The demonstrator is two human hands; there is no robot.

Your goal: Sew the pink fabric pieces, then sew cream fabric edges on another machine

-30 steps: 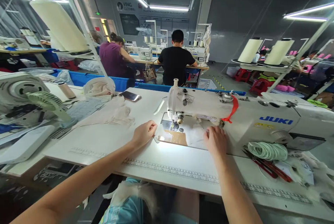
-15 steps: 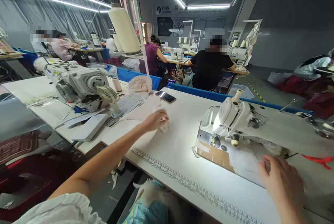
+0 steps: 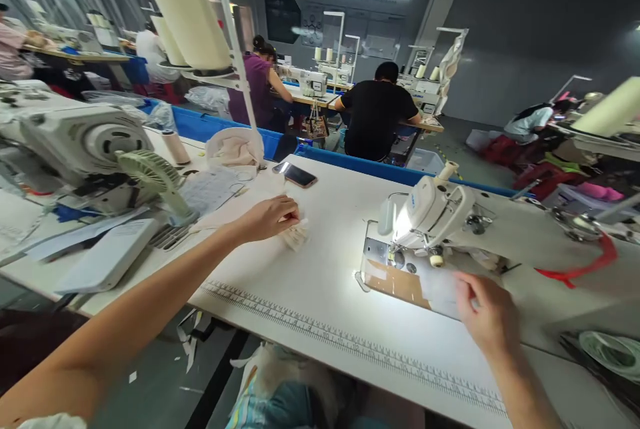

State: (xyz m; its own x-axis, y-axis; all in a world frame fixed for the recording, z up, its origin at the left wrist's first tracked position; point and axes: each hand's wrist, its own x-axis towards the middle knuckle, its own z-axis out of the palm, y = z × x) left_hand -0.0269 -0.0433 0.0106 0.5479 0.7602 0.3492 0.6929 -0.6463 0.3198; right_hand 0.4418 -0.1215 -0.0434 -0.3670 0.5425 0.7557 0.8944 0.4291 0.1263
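Note:
My left hand [image 3: 273,218] is stretched over the middle of the white table, its fingers closed on a small, crumpled piece of cream fabric [image 3: 296,236] that hangs just past the fingertips. My right hand [image 3: 489,312] hovers low at the near side of a white sewing machine [image 3: 433,212]. Its fingers are curled, with thumb and forefinger apart, and nothing shows between them. Just left of those fingertips lies a whitish, see-through sheet [image 3: 441,288] beside brown paper [image 3: 395,279] on the machine bed. The machine's lamp lights its needle area.
A phone [image 3: 295,174] lies behind my left hand. To the left are a small fan [image 3: 153,176], a white box [image 3: 107,256], another machine [image 3: 85,142] and a fabric-filled bowl [image 3: 234,149]. A printed ruler [image 3: 350,342] lines the front edge. A red strip [image 3: 580,269] hangs right. Co-workers sit beyond.
The view has turned right, so the table's things sit further left. My right hand has come nearer the machine's needle area. My left hand keeps hold of the cream fabric.

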